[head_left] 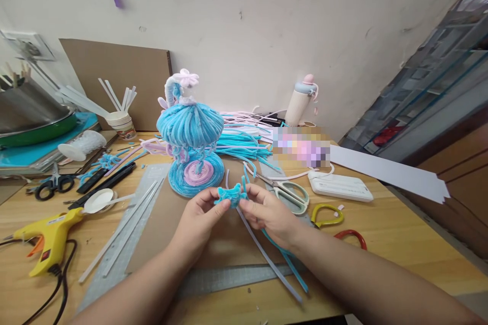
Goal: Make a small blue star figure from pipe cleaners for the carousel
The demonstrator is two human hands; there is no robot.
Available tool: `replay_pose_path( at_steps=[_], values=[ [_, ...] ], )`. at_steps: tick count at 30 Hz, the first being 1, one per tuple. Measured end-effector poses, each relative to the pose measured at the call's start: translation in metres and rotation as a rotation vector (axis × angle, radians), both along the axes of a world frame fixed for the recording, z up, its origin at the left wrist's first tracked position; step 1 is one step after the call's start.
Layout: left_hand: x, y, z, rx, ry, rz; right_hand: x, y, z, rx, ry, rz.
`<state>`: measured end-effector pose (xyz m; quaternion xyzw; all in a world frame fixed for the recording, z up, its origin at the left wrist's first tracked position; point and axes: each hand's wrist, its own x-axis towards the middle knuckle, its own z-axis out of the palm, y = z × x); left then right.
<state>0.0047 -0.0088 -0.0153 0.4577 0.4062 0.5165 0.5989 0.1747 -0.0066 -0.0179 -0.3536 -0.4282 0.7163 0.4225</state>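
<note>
Between the fingertips of both hands is a small bent blue pipe cleaner piece (230,195), held above a brown cardboard sheet (160,238). My left hand (203,213) pinches its left end with thumb and forefinger. On the other end, my right hand (269,210) is closed, with one blue strand standing up by its fingers. Just beyond the hands stands a pipe cleaner lamp (190,124) with a blue domed shade, a pink flower on top and a round blue base (175,180) with a pink centre. A lilac pipe cleaner (269,259) runs beneath my right hand.
Several blue pipe cleaners (244,147) lie in a bundle behind. Scissors (293,197) rest to the right near a white power bank (340,186). A yellow glue gun (51,236) with its cord, glue sticks (118,233) and black scissors (55,183) are at left. A bottle (299,104) stands by the wall.
</note>
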Motion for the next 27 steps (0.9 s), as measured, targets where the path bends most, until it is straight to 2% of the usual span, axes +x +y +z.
replay_pose_path(
  at_steps=[3, 6, 8, 12, 15, 19, 24, 27],
  values=[
    [-0.001, 0.000, 0.001, 0.017, 0.029, 0.067, 0.004, 0.005, 0.001, 0.117, -0.096, -0.137],
    [-0.003, 0.000, 0.001, 0.038, 0.129, 0.047, 0.009, 0.008, 0.004, 0.272, -0.245, -0.234],
    [-0.004, -0.001, 0.000, 0.080, 0.241, 0.023, 0.010, 0.007, 0.007, 0.314, -0.300, -0.220],
    [-0.002, -0.004, 0.002, 0.153, 0.405, -0.051, 0.006, 0.000, 0.012, 0.264, -0.267, -0.073],
    [-0.001, -0.003, 0.004, 0.104, 0.362, -0.116, 0.002, -0.002, 0.010, 0.190, -0.205, -0.006],
    [-0.002, 0.000, 0.001, -0.009, 0.152, -0.054, 0.002, 0.000, 0.007, 0.103, -0.151, -0.050],
    [-0.002, 0.001, 0.000, -0.048, 0.049, -0.010, 0.002, 0.002, 0.003, 0.153, -0.210, -0.058],
    [-0.003, 0.001, 0.000, -0.031, 0.050, 0.007, 0.004, 0.004, 0.001, 0.264, -0.268, -0.120]
  ],
)
